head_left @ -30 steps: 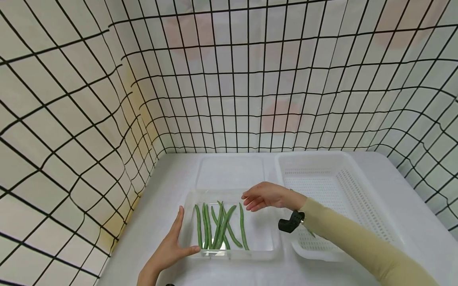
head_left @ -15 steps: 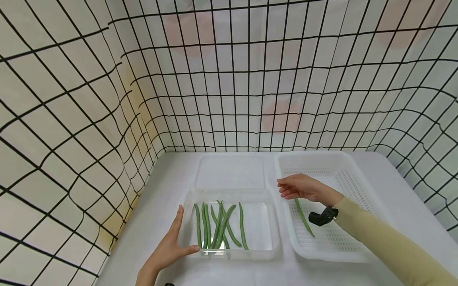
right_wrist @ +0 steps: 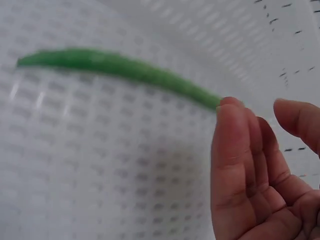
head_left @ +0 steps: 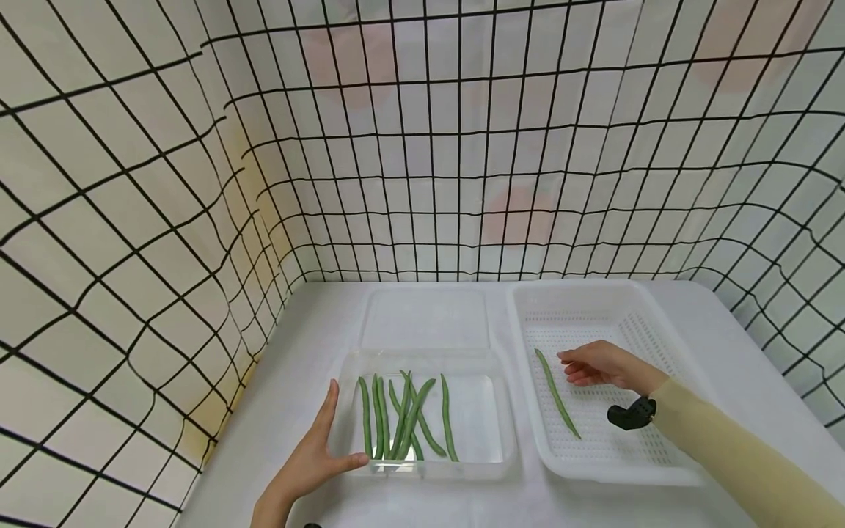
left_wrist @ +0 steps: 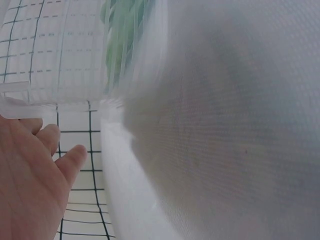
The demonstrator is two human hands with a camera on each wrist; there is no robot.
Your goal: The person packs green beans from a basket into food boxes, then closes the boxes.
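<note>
Several green beans [head_left: 414, 418] lie in a clear plastic box [head_left: 478, 418], some crossing each other. My left hand [head_left: 309, 455] is at the box's left side, fingers straight and thumb at the front corner; the left wrist view shows the hand [left_wrist: 35, 170] beside the box wall [left_wrist: 55, 75]. A single green bean [head_left: 556, 392] rests on the floor of a white perforated basket [head_left: 581, 334]. Over the basket, just right of that bean, is my right hand [head_left: 607, 365]. In the right wrist view, thumb and fingers stand apart, with fingertips near one end of the bean [right_wrist: 135, 70].
A flat clear lid [head_left: 425, 315] lies behind the box on the white table [head_left: 317, 315]. Black wire grid panels [head_left: 432, 176] enclose the back and sides. The basket stands to the right of the box, with a narrow gap between.
My right hand has moved right, from above the box to inside the basket beside the single bean, which it partly covered before. My left hand and the beans in the box look unmoved.
</note>
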